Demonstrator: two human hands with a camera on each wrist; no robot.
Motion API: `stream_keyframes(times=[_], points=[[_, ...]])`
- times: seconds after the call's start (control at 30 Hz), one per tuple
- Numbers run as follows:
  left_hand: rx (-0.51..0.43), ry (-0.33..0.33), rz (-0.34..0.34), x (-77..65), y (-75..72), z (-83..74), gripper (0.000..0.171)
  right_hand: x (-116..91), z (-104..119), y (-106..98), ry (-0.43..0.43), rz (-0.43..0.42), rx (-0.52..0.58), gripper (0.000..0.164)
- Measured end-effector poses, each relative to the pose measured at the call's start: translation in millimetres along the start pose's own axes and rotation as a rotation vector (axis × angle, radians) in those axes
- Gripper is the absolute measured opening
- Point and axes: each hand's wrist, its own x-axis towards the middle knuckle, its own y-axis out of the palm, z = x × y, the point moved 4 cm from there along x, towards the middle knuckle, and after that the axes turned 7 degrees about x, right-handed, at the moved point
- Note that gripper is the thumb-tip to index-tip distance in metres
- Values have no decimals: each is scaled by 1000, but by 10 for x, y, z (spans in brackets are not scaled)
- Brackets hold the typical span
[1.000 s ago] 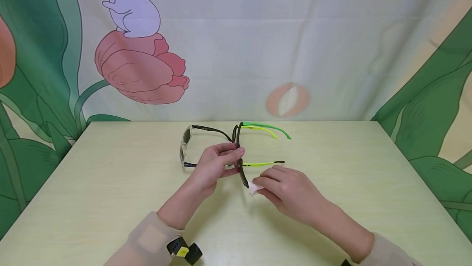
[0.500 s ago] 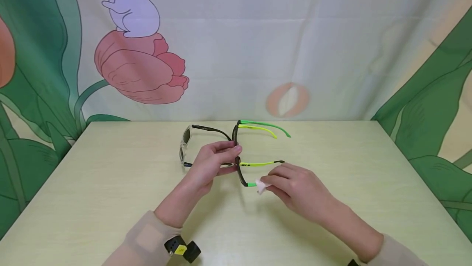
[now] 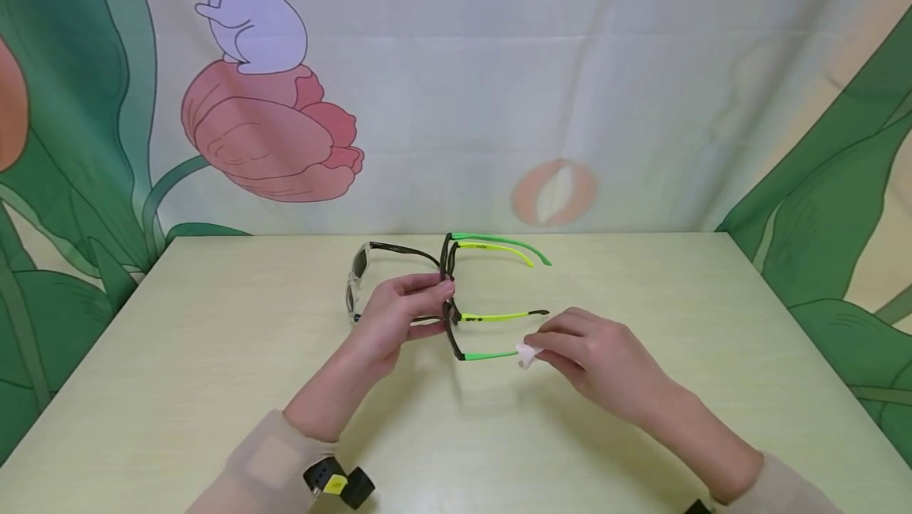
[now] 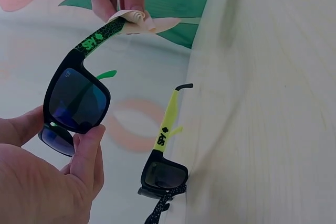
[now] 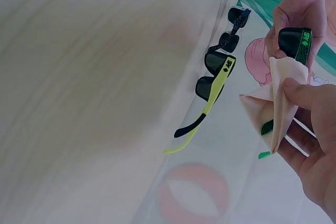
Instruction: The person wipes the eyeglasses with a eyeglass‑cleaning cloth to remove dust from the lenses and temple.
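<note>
My left hand [image 3: 395, 320] grips black sunglasses with green temples [image 4: 79, 100] by the middle of the front, between thumb and fingers. They are raised, with both temples unfolded and reaching to the right. A pale cloth [image 5: 281, 95] is folded around the near temple, and my right hand [image 3: 606, 359] pinches it there with thumb and fingers. In the head view only a small corner of the cloth shows. Part of the temple is hidden under it.
Black sunglasses with yellow temples [image 5: 215, 85] lie unfolded on the table [image 3: 178, 371], behind the hands. To their left lie clear-framed sunglasses [image 3: 359, 263] with dark temples. A printed curtain [image 3: 442, 102] hangs behind the table's far edge.
The cloth and my right hand have slid rightward along the near temple, baring its green part by the hinge. My left hand has shifted slightly left with the sunglasses.
</note>
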Motion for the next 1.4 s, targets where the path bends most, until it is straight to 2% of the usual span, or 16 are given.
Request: stream_keyframes(times=[0.37,0.73,0.9,1.1,1.4], points=[[-19,-4,23,-7,-62,1,50,-37,-93,-123,29,-30,-5,31],[-20,-43,35,-42,-103,13,53,-86,-176,-190,62,-45,-33,32],[-11,-53,39,-45,-125,34,52,-109,-249,-271,86,-109,-94,33],[-4,-41,49,-58,-107,43,52,-77,-302,-354,157,-203,-51,36],[38,-27,78,-96,-10,37,52,-16,-370,-356,251,-293,-42,33]])
